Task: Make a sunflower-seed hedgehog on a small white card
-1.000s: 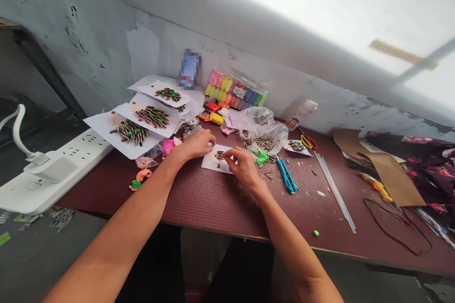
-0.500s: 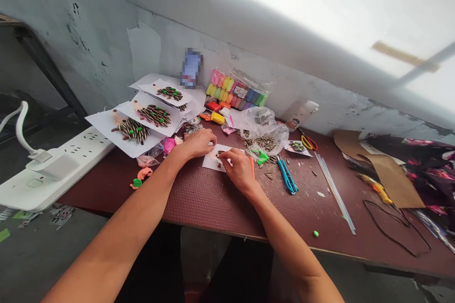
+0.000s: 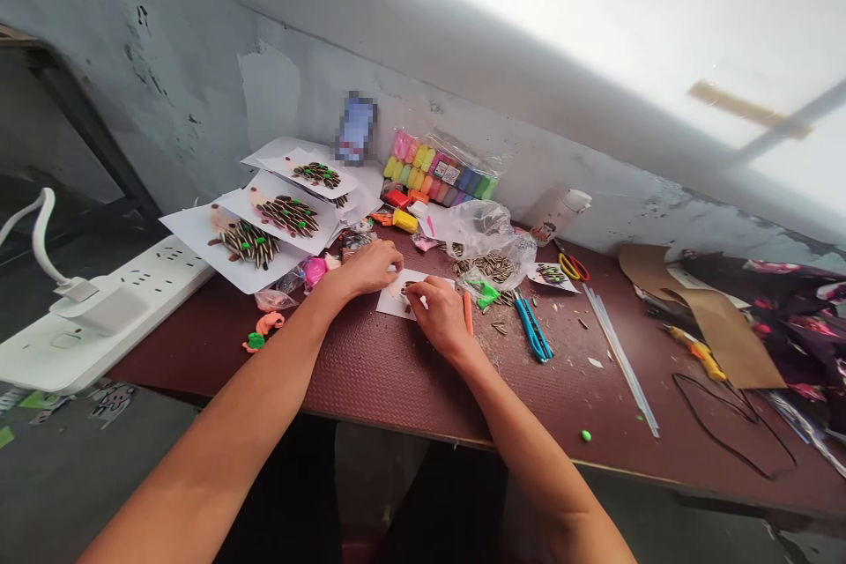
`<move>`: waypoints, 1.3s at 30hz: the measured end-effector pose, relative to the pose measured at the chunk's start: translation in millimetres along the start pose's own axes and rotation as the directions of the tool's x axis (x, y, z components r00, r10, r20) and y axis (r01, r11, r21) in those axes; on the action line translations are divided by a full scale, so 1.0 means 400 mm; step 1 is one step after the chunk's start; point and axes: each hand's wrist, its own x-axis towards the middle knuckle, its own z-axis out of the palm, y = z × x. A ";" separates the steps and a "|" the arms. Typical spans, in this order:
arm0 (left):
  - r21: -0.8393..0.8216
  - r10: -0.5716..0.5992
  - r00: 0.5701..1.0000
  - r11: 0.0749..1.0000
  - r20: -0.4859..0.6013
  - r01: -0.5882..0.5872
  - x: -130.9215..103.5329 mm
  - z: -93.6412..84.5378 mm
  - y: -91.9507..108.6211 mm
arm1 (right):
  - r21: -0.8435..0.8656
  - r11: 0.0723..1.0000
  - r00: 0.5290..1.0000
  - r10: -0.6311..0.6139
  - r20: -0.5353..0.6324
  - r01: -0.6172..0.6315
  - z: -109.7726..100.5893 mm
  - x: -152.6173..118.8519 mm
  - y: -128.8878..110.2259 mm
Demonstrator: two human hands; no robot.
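At the far left of the frame lies a long white plastic power strip with a white plug in it. Right of it, overlapping white paper sheets carry hedgehog shapes covered in dark striped seeds with green bits. Below them is an orange and green lump of clay.

Near the centre, the left hand is bent over the upper left edge of a small white paper card, which lies flat on the dark red textured table. Its grip is loosely curled; I cannot tell whether it has hold of anything. The right hand covers the card's right part, thumb and fingertips close together above the printed figure; whether the grip has a seed in it I cannot tell.

Behind stands a clear pack of many-coloured clay blocks. Just right of the right hand is an orange stick, then bright green clay, a heap of striped seeds by a clear plastic bag, and a teal craft knife. Further right lie red and yellow scissors and long translucent sticks.
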 end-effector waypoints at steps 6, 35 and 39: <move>-0.007 0.005 1.000 1.000 -0.007 -0.006 0.003 0.008 -0.005 | -0.014 1.000 0.999 0.010 0.033 -0.009 0.000 0.001 -0.003; -0.002 0.020 1.000 1.000 -0.007 -0.020 0.006 0.008 -0.007 | -0.064 0.994 0.995 0.083 -0.060 -0.087 -0.043 0.000 0.002; -0.002 0.037 0.999 0.999 0.007 -0.037 0.006 0.005 -0.007 | -0.065 0.981 0.975 0.174 -0.138 -0.184 -0.062 0.017 0.055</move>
